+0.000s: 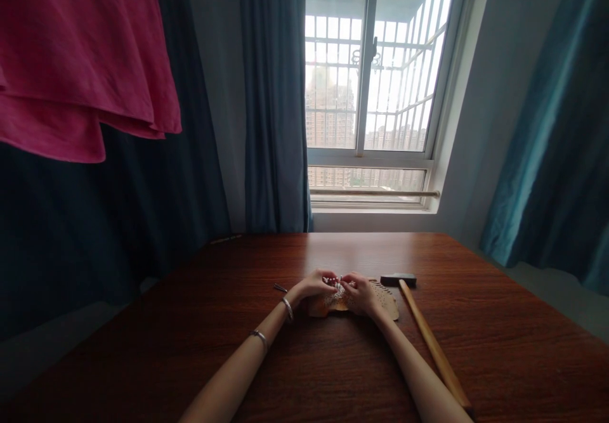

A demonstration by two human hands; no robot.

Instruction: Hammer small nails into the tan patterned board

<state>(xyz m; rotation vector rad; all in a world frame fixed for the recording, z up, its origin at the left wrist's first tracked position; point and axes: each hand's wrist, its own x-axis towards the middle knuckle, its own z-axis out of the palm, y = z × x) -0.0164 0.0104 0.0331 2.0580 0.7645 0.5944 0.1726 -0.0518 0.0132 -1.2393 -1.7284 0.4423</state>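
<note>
Both my hands meet over a small tan perforated piece [386, 300], perhaps leather, lying on the brown wooden table [266, 359]. My left hand [316, 283] is closed in a pinch, with two silver bangles on that wrist and forearm. My right hand [360, 291] is also pinched, its fingertips touching the left hand's. Between the fingertips glints a tiny metal part [339, 281], too small to name. The hands cover the middle of the tan piece.
A hammer with a dark head [398, 279] and long wooden handle [431, 340] lies right of my right hand. A small dark tool [280, 287] lies left of my left hand. Beyond the table are a barred window, blue curtains and hanging pink cloth [80, 61].
</note>
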